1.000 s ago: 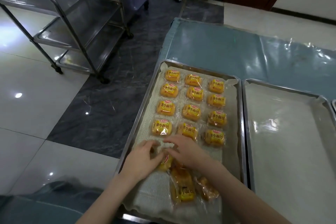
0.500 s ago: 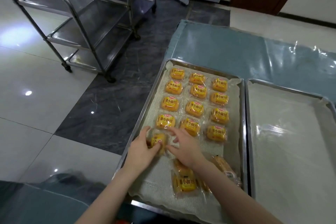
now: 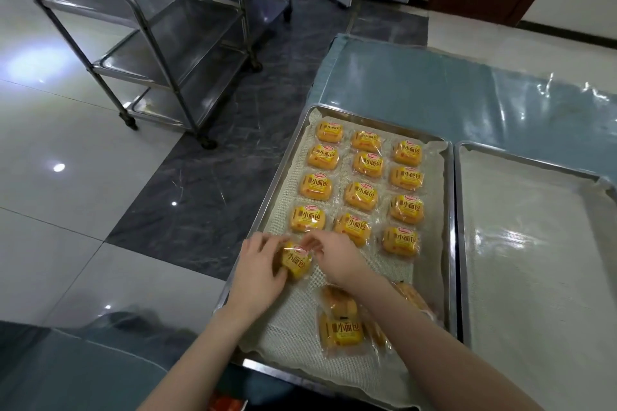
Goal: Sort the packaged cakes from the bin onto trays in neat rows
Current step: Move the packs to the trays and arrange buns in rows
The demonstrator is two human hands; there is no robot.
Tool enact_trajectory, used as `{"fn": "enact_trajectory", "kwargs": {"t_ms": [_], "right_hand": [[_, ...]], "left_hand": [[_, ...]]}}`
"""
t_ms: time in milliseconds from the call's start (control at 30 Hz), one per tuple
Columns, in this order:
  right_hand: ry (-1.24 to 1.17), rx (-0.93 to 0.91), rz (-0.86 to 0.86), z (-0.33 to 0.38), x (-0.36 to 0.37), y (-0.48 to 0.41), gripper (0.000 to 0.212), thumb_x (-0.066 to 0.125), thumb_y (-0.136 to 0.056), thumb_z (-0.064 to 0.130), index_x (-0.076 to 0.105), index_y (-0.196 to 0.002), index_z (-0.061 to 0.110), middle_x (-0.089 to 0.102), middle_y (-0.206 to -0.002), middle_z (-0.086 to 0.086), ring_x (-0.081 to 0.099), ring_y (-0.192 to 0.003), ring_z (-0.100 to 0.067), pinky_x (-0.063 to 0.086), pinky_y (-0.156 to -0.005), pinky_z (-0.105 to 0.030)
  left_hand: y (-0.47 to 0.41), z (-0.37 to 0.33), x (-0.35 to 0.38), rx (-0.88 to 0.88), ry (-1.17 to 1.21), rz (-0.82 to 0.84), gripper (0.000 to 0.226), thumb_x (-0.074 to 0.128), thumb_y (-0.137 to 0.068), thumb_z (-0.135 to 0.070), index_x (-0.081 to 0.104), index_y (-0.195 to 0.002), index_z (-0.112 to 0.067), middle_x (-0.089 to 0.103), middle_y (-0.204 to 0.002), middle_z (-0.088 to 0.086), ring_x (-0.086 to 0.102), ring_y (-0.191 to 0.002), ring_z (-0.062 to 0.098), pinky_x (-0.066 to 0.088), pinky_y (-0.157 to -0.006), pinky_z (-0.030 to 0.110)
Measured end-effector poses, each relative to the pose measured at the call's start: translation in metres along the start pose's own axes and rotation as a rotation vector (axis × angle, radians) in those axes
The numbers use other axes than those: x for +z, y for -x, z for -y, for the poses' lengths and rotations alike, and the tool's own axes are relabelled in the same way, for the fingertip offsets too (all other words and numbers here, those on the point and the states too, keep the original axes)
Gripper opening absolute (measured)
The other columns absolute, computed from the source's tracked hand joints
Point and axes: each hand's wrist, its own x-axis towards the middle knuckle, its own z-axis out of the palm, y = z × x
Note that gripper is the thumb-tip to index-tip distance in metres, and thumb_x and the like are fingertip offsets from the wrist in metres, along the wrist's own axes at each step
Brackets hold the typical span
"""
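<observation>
A loose heap of wrapped cakes (image 3: 340, 327) lay at the tray's (image 3: 449, 243) near end, beyond it the left hand (image 3: 257, 265) and right hand (image 3: 334, 257) pinched one cake (image 3: 295, 260) between their fingers, left column, just near of twelve cakes (image 3: 362, 183) in four rows.

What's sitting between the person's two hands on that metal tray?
In the head view, one yellow plastic-wrapped cake sits between the left hand and right hand, both touching it, on the cloth-lined metal tray.
</observation>
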Motion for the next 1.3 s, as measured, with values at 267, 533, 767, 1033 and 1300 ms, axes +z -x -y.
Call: {"fn": "enact_trajectory", "kwargs": {"t_ms": [267, 533, 767, 1033, 1300], "right_hand": [[0.229, -0.092, -0.110, 0.003, 0.011, 0.011, 0.039, 0.066, -0.086, 0.032, 0.057, -0.124, 0.025, 0.056, -0.120, 0.006, 0.053, -0.111, -0.015, 0.047, -0.094, -0.031], [0.481, -0.129, -0.041, -0.001, 0.022, 0.013, 0.049, 0.058, -0.089, 0.047, 0.052, -0.133, 0.027, 0.059, -0.124, 0.006, 0.044, -0.120, -0.018, 0.035, -0.103, -0.038], [0.059, -0.076, -0.061, -0.017, -0.016, 0.016, 0.057, 0.067, -0.085, 0.027, 0.046, -0.138, 0.028, 0.046, -0.139, 0.011, 0.037, -0.130, -0.007, 0.021, -0.109, -0.019], [-0.021, 0.162, -0.049, -0.057, -0.052, 0.037, 0.086, 0.076, -0.074, 0.006, 0.035, -0.145, 0.031, 0.058, -0.125, 0.001, 0.054, -0.117, -0.016, 0.047, -0.103, -0.039], [-0.312, 0.110, -0.072, -0.056, -0.051, 0.048, 0.059, 0.078, -0.076, 0.016, 0.055, -0.130, 0.026, 0.068, -0.105, 0.015, 0.061, -0.099, 0.005, 0.050, -0.083, -0.011]], "left_hand": [[-0.007, 0.005, 0.004, 0.064, -0.127, 0.088, 0.049, 0.063, -0.090, -0.022, 0.050, -0.137, -0.025, 0.051, -0.127, -0.002, 0.051, -0.114, 0.017, 0.047, -0.097, 0.030], [-0.011, 0.007, 0.007, 0.035, -0.214, 0.169, 0.050, 0.053, -0.096, -0.027, 0.040, -0.144, -0.027, 0.046, -0.135, 0.001, 0.044, -0.122, 0.019, 0.040, -0.102, 0.029], [-0.018, -0.005, 0.003, 0.067, -0.206, 0.108, 0.049, 0.062, -0.089, -0.021, 0.050, -0.136, -0.022, 0.044, -0.138, 0.005, 0.040, -0.128, 0.025, 0.039, -0.106, 0.037], [-0.033, -0.040, 0.021, 0.162, 0.056, 0.219, 0.045, 0.066, -0.088, -0.025, 0.053, -0.131, -0.027, 0.056, -0.126, -0.007, 0.055, -0.112, 0.009, 0.046, -0.100, 0.029], [-0.041, -0.050, 0.034, 0.162, 0.152, 0.312, 0.065, 0.073, -0.082, -0.024, 0.044, -0.139, -0.032, 0.056, -0.129, -0.012, 0.052, -0.117, 0.002, 0.045, -0.103, 0.026]]}}
